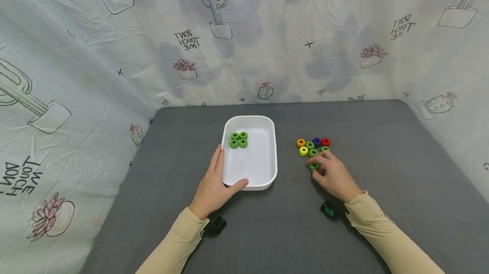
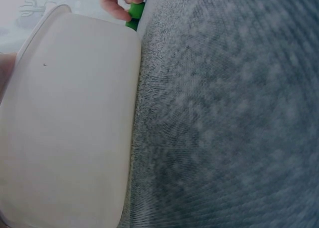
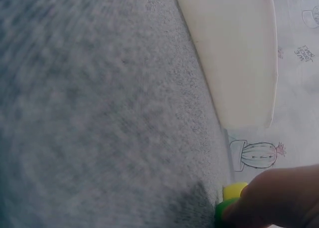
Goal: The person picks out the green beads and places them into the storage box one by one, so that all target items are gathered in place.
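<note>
Covering the tabletop (image 1: 382, 189) is a grey, felt-like cloth, and behind and to both sides hangs a pale sheet (image 1: 267, 32) printed with cacti, potted succulents and mirrored lettering. A white tray (image 1: 267, 172) sits near the middle, with four green rings (image 1: 239, 140) packed in a square at its far left corner.

The left hand (image 1: 214, 185) rests against the tray's near left corner, fingers straight along the wall and the thumb (image 1: 237, 185) laid on the near rim. To the right, well apart from the tray, lies a cluster of rings: orange (image 1: 301, 143), yellow (image 1: 303, 151), purple (image 1: 316, 141), red (image 1: 325, 141) and several green. The right hand (image 1: 334, 174) is at the cluster's near edge, fingers curled round one green ring (image 1: 314, 166); it looks pinched, though whether it has left the cloth I cannot tell.

From the left wrist, the tray's outer wall (image 2: 75, 128) fills the left half, and far beyond it the other hand's fingertips (image 2: 117, 3) show on something green (image 2: 134, 11). From the right wrist, the cloth's weave is blurred and close, the tray's side (image 3: 234, 53) runs across the top, and a fingertip (image 3: 279, 198) covers a green ring (image 3: 224, 208) with a yellow one (image 3: 233, 190) just behind.
</note>
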### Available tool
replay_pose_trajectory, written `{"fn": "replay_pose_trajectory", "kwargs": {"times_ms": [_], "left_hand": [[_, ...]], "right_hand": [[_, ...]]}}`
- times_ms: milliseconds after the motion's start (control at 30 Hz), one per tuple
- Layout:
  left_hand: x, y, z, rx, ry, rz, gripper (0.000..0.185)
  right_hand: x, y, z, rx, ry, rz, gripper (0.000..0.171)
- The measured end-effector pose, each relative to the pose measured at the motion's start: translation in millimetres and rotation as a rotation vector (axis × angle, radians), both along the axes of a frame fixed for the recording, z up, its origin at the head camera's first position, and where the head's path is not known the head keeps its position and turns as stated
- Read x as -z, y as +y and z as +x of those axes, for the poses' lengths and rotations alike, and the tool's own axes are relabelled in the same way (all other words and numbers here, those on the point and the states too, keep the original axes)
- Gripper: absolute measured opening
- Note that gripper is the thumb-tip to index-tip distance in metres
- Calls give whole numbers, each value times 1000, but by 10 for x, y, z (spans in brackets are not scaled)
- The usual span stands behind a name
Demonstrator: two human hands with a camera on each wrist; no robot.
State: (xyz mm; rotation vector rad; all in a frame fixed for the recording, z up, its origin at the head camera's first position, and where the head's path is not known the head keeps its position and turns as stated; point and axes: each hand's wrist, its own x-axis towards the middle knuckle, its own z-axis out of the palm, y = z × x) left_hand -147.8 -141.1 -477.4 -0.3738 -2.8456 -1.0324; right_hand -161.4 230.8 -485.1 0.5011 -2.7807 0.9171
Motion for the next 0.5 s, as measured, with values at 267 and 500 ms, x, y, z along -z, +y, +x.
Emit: {"fn": "replay_pose_trajectory", "kwargs": {"times_ms": [267, 500], "left_hand": [[4, -7, -4, 3, 4, 5, 119], [11, -7, -6, 5, -2, 12, 120]], "right_hand": [[8, -24, -16, -31, 75, -15, 27], [-2, -73, -32, -37, 151, -63, 27]]}}
